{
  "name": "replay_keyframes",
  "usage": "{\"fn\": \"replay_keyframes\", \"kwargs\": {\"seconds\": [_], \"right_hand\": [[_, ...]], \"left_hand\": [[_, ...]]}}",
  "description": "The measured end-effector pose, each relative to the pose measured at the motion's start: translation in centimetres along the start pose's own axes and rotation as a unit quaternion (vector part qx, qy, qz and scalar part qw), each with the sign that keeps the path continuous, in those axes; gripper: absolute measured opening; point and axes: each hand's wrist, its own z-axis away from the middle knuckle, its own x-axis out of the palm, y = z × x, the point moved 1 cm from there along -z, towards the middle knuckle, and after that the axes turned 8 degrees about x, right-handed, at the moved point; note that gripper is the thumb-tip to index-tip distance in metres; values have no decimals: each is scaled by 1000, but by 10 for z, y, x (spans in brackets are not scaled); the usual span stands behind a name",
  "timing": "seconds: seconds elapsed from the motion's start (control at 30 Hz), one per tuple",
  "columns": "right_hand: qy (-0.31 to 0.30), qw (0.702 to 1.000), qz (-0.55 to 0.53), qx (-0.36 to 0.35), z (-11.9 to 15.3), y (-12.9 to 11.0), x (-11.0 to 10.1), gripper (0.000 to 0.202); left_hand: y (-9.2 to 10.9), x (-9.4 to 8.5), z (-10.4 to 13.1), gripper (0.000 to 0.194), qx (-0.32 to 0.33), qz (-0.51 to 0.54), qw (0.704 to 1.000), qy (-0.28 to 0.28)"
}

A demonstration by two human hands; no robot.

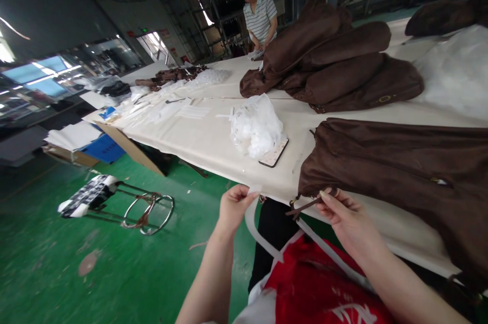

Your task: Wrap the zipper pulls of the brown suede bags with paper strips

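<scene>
My left hand (237, 206) pinches the end of a white strip (251, 222), which curves down toward my lap. Between the thumb and fingers of my right hand (341, 212) is a thin brown leather strap (305, 208), attached near the corner of a dark brown leather bag (381, 161). The bag lies flat along the table's near edge, with a zipper on its upper face. Another pale strip (328, 248) runs across the red apron (297, 273) on my lap. My two hands are apart, both just off the table edge.
On the long cloth-covered table (190, 141), a clear plastic bag of white pieces (256, 128) rests partly on a phone (276, 154). Several brown bags (343, 60) are piled behind. Across the table a person (259, 14) works. A padded stool (91, 194) stands on the green floor.
</scene>
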Motion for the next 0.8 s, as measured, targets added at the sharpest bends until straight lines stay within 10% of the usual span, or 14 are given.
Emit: {"fn": "replay_keyframes", "kwargs": {"seconds": [0.17,0.37,0.8], "right_hand": [[-3,1000,1,-2,1,1,3,19],[-7,1000,14,-4,-1,4,6,20],[-17,995,94,-23,1,10,3,24]], "left_hand": [[23,-33,-2,24,54,-145,986,-67],[29,-6,24,25,75,-207,935,-277],[17,9,21,31,-21,-147,935,-322]]}}
